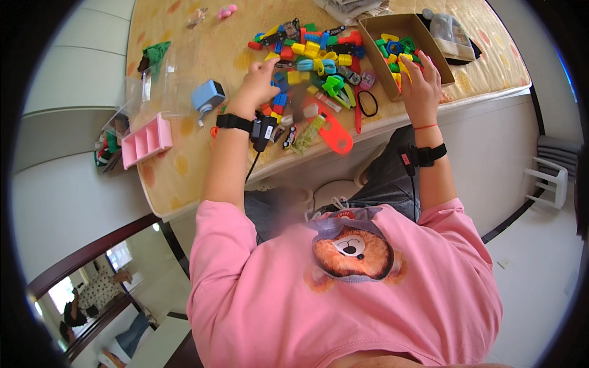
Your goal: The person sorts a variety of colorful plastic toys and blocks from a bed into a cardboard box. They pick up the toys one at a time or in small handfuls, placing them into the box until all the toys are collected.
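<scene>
My left hand point(260, 85) is over the left side of a heap of toys, its thumb and fingers near a yellow piece point(272, 56) and blue blocks; whether it grips anything is not plain. My right hand point(421, 85) reaches over the near right wall of a cardboard box point(384, 69), its fingers by a yellow piece point(404, 64) among green, blue and red toy nuts and bolts; its grip is partly hidden. Between the hands lie yellow blocks point(294, 77), toy cars point(349, 75), a green plastic piece point(333, 85), a black elastic band point(367, 103) and a tube point(309, 134).
A pink divided tray point(146, 141), clear plastic bins point(158, 89) and a blue container point(208, 95) stand at the left. Behind the box are a knitted hat point(451, 37) and folded cloth point(352, 10). An orange-red plastic piece point(336, 133) lies near the mattress edge.
</scene>
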Demonstrator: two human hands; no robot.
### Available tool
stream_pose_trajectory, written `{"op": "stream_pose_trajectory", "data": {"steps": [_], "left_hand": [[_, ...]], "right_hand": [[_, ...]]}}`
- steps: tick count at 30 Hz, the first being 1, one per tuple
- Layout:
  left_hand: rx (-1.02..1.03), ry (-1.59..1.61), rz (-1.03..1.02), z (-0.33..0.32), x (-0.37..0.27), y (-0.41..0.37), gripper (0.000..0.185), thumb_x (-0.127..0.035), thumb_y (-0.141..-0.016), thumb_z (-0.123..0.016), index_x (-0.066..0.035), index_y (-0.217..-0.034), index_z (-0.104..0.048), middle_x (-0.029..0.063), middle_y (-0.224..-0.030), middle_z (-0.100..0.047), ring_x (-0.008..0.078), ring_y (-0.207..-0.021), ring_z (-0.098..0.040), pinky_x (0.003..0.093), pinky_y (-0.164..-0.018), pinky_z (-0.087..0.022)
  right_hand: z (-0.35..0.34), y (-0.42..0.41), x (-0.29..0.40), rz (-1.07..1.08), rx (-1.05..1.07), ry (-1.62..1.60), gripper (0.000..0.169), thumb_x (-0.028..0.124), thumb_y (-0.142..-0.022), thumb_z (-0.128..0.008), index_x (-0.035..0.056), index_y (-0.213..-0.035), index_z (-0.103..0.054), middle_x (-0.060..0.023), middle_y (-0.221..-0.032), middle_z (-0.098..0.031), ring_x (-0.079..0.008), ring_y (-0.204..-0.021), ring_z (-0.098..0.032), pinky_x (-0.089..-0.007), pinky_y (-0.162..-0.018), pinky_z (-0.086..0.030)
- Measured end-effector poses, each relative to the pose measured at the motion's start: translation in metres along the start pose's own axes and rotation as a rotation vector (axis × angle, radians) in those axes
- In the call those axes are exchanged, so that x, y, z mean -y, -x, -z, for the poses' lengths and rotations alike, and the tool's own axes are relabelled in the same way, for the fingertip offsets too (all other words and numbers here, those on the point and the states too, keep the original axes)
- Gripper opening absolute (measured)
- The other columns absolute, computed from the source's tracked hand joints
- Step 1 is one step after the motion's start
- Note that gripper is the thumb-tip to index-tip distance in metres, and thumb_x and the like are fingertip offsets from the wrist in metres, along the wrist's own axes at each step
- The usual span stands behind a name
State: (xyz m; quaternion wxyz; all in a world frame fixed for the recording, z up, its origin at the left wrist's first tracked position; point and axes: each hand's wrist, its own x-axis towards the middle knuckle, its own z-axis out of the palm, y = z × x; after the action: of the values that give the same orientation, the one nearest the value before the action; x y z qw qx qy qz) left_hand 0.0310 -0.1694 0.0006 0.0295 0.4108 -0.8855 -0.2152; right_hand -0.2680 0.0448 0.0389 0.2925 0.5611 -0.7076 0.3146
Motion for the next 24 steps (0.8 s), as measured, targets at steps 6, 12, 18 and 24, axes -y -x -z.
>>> {"op": "stream_pose_trajectory", "data": {"steps": [6,12,18,24], "left_hand": [[0.105,0.018,0.022,-0.002,-0.005,0.02,0.055,-0.012,-0.07,-0.071,-0.018,-0.121,-0.053,0.0197,-0.115,-0.052,0.0391,-0.109,-0.054,0.0408,-0.092,-0.047],[0.032,0.018,-0.003,-0.019,0.015,0.008,0.05,-0.012,-0.069,-0.072,-0.011,-0.116,-0.055,0.0201,-0.114,-0.056,0.0373,-0.109,-0.055,0.04,-0.092,-0.047],[0.004,-0.012,0.038,-0.018,0.028,0.014,0.039,-0.015,-0.071,-0.072,-0.007,-0.107,-0.06,0.0195,-0.116,-0.057,0.0367,-0.105,-0.057,0.0405,-0.091,-0.048],[-0.265,0.054,-0.116,0.016,-0.023,0.036,0.037,-0.019,-0.075,-0.071,-0.005,-0.107,-0.059,0.0194,-0.098,-0.064,0.0374,-0.091,-0.062,0.0419,-0.081,-0.051]], "right_hand": [[0.012,0.025,0.054,-0.036,0.694,-0.5,0.025,0.027,-0.081,-0.069,0.0073,-0.092,-0.061,-0.0101,-0.078,-0.064,-0.0324,-0.071,-0.062,-0.04,-0.062,-0.049],[-0.001,0.069,0.097,-0.059,1.057,-0.474,0.047,0.028,-0.076,-0.073,0.0036,-0.105,-0.046,-0.0184,-0.077,-0.064,-0.0387,-0.077,-0.063,-0.0473,-0.064,-0.048],[-0.021,0.076,0.1,-0.185,0.781,-0.741,0.036,0.014,-0.078,-0.07,0.0043,-0.107,-0.051,-0.021,-0.087,-0.062,-0.0396,-0.086,-0.06,-0.0436,-0.073,-0.048],[-0.017,0.066,0.097,-0.262,0.656,-0.701,0.029,0.021,-0.086,-0.066,0.0035,-0.106,-0.056,-0.0132,-0.088,-0.063,-0.0284,-0.08,-0.063,-0.037,-0.066,-0.05]]}}
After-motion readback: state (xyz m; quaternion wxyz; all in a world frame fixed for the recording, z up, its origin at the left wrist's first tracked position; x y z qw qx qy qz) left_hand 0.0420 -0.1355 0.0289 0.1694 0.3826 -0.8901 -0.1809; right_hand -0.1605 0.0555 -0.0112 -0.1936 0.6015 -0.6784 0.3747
